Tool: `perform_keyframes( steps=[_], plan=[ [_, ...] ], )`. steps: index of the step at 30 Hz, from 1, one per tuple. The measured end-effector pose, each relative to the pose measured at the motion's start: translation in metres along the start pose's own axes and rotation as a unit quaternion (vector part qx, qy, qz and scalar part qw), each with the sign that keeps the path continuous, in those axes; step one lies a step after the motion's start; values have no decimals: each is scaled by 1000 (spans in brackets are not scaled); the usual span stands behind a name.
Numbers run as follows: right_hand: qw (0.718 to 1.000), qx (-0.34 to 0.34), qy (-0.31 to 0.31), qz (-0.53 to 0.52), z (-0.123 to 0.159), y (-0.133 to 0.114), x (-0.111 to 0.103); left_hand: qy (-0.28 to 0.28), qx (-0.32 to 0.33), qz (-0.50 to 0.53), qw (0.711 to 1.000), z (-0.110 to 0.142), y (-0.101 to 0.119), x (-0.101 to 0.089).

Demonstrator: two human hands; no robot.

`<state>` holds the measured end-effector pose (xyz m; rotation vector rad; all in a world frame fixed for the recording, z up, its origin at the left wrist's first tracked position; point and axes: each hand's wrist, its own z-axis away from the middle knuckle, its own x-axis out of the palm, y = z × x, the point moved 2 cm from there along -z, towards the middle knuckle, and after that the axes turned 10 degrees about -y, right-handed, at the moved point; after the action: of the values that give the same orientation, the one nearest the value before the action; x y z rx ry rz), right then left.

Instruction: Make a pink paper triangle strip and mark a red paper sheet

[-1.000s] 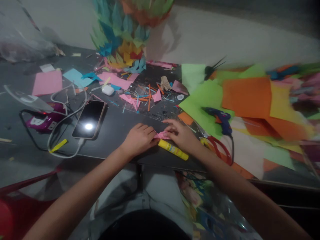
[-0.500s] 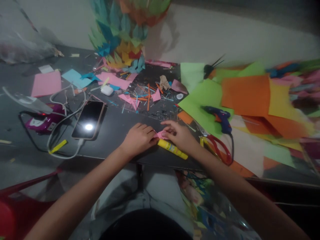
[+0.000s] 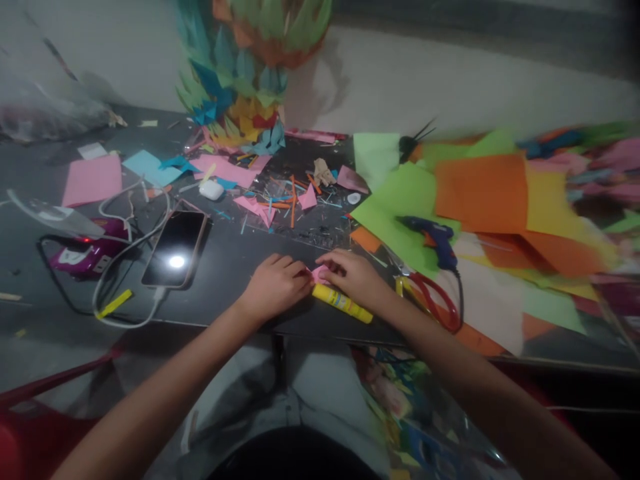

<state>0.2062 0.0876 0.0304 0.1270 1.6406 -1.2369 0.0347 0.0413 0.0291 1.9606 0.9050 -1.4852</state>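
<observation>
A small piece of pink paper (image 3: 319, 274) lies between my hands close to the table's front edge. My left hand (image 3: 280, 281) is closed with its fingertips on the paper's left side. From the right, my right hand (image 3: 353, 275) holds the paper between thumb and fingers, so part of it is hidden. Just below the paper, a yellow glue stick (image 3: 344, 304) rests at a slant on the dark table, near the right wrist. Red-handled scissors (image 3: 434, 300) lie to the right of my right forearm.
A dark blue glue gun (image 3: 434, 237) rests on green and orange paper sheets (image 3: 481, 195). At left are a phone (image 3: 175, 247) with a cable and a purple device (image 3: 90, 250). Paper scraps (image 3: 293, 200) litter the middle; a colourful paper sculpture (image 3: 245, 87) stands behind.
The right fingers have come down closer over the pink paper, and the hand looks more curled. The whole view has shifted slightly. The glue stick still lies beneath the paper.
</observation>
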Motion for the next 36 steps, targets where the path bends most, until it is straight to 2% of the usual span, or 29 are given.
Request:
perform_keyframes(
  steps=[6, 9, 12, 14, 18, 21, 23, 26, 28, 30, 33, 36],
  plan=[
    [997, 12, 0, 73, 11, -16, -10, -25, -17, 51, 998, 0, -1, 0],
    [990, 24, -74, 117, 25, -32, -14, -36, -28, 90, 995, 0, -3, 1],
    [980, -5, -127, 154, 33, -44, -17, -36, -40, 128, 990, 0, -5, 1],
    [979, -33, -98, 176, 33, -48, -20, -37, -54, 166, 984, 2, -6, 0],
    [970, -50, 9, 237, 20, -42, -16, -39, -99, 268, 957, 10, -8, -2],
    [970, -65, 14, 236, 14, -30, 0, -36, -176, 298, 938, 19, -8, -2],
    [974, -65, 25, 213, 13, -26, 9, -48, -201, 280, 938, 23, -6, -1],
    [977, -56, 31, 202, 18, -27, 13, -56, -177, 220, 958, 24, -3, 0],
    [975, -62, 33, 210, 22, -32, 9, -48, -151, 183, 970, 24, -2, 1],
    [971, -63, 64, 220, 24, -37, 0, -43, -127, 157, 978, 23, -1, 2],
    [963, -3, 137, 233, 17, -39, -12, -43, -96, 133, 986, 24, 2, 3],
    [957, 75, 124, 251, 2, -35, -7, -35, -80, 113, 990, 24, 6, 1]
  ],
)
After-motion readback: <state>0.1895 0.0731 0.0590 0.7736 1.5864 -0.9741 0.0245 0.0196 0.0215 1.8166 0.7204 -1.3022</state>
